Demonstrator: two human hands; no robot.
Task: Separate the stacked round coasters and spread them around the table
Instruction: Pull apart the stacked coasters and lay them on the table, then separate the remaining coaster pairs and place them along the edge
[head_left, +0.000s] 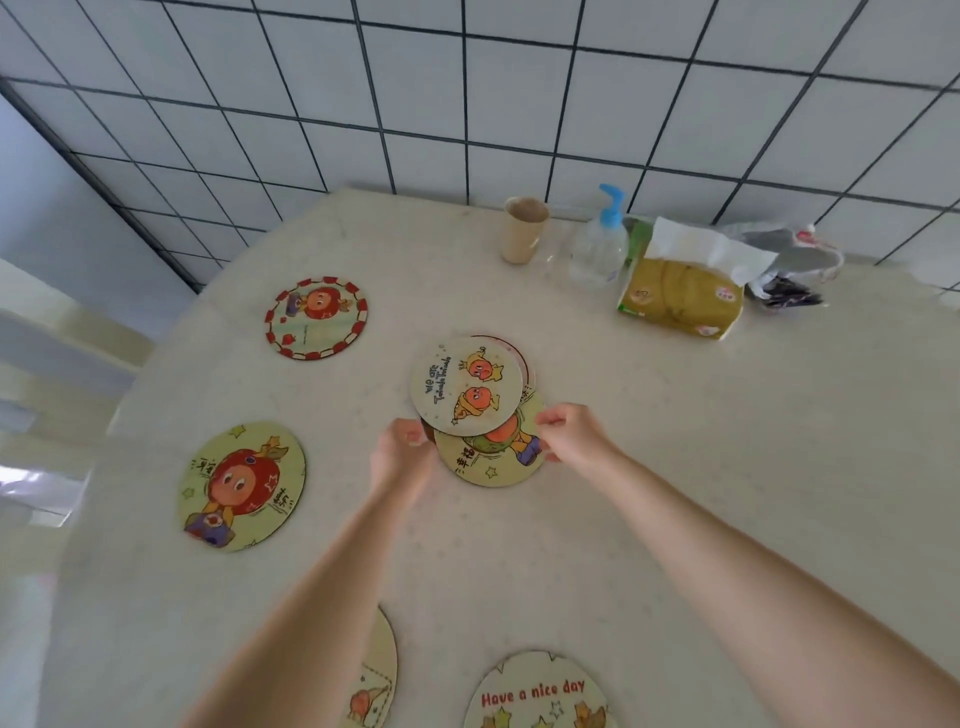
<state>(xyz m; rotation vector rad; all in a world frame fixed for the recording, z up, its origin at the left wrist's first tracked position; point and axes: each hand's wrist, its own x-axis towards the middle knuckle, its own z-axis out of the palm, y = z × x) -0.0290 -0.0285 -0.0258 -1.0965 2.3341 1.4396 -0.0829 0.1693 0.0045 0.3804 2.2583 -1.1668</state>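
A small stack of round cartoon coasters lies mid-table. Its top coaster (466, 384) shows two orange figures and covers part of a lower coaster (493, 457) that is slid toward me. A red-rimmed edge of another coaster (525, 358) peeks out behind. My left hand (402, 449) pinches the stack's left edge, and my right hand (569, 434) pinches the lower coaster's right edge. Single coasters lie spread out: a red-bordered coaster (316, 318) far left, an apple-face coaster (241, 486) left, a half-hidden coaster (376, 675) under my left arm, and a "Have a nice day" coaster (537, 693) near me.
Along the tiled wall stand a beige cup (523, 229), a clear pump bottle (600, 244), a yellow tissue pack (680, 296) and a crumpled bag (792, 265). The table (727, 441) has a rounded left edge with a chair (57, 364) beyond it.
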